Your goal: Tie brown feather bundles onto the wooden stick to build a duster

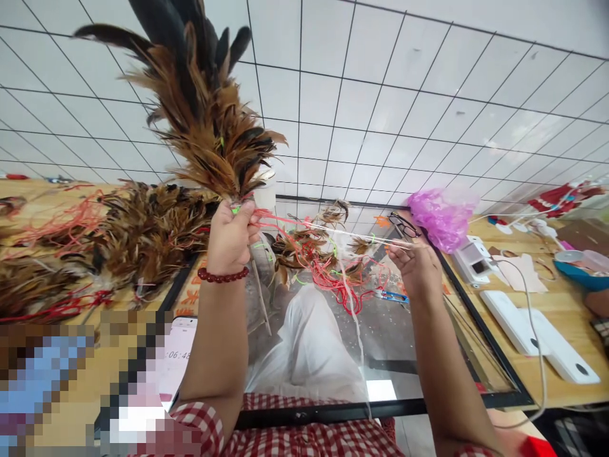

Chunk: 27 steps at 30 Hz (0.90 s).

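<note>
My left hand [231,235] is closed around the base of a brown and black feather bundle [209,120], held upright in front of the tiled wall. Red cords [280,220] trail from that grip to the right. Level with it, my right hand [421,270] pinches a white string [354,235], stretched taut towards the bundle's base. Where the string meets the bundle is hidden by my left fingers. Below, on the glass tabletop [333,346], lie loose feathers [304,244], tangled red cord [345,289] and small blue-handled snips [392,296]. Another white string length [354,311] hangs towards me.
A feather pile [152,235] with red cords covers the left wooden table. A phone [178,349] showing a timer lies left of the glass. Eyeglasses [404,225] and a purple plastic bag [442,219] sit at back right, near white devices [537,336] with a cable.
</note>
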Motion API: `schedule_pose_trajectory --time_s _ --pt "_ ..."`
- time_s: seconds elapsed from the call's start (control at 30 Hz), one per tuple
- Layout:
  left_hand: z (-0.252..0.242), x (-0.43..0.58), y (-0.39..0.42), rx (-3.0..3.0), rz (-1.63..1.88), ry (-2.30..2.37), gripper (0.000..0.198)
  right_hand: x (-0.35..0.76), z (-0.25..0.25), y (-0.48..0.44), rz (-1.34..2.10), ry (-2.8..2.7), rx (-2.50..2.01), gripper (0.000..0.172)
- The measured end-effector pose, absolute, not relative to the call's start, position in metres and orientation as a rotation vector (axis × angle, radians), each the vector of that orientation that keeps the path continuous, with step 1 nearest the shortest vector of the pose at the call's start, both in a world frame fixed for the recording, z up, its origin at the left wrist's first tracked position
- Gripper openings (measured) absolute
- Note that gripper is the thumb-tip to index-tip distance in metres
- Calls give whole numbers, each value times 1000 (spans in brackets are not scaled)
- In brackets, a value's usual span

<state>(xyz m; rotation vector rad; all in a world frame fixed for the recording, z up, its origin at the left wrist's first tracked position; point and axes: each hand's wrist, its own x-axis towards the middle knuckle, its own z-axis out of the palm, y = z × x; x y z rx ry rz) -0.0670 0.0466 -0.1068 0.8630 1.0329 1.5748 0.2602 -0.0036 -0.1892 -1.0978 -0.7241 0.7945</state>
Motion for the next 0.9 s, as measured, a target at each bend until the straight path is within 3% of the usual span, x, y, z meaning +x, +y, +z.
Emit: schedule_pose_trajectory --time_s 0.1,0.23,0.47,0.63,0.9 --pt "-105 -62 44 861 1542 1029 19 255 -191 -1 887 -814 -1125 28" --pt "-103 -56 41 867 1514 1031 25 228 -182 4 709 -1164 -1315 33" --pt "-101 -52 37 877 1483 1012 27 142 -159 22 719 -1692 -1118 25" --pt "-102 -50 34 898 1443 1006 28 111 -163 34 1109 -1476 -1014 28" --pt "-101 -44 30 945 1379 960 31 116 -153 34 1426 -1186 -926 32"
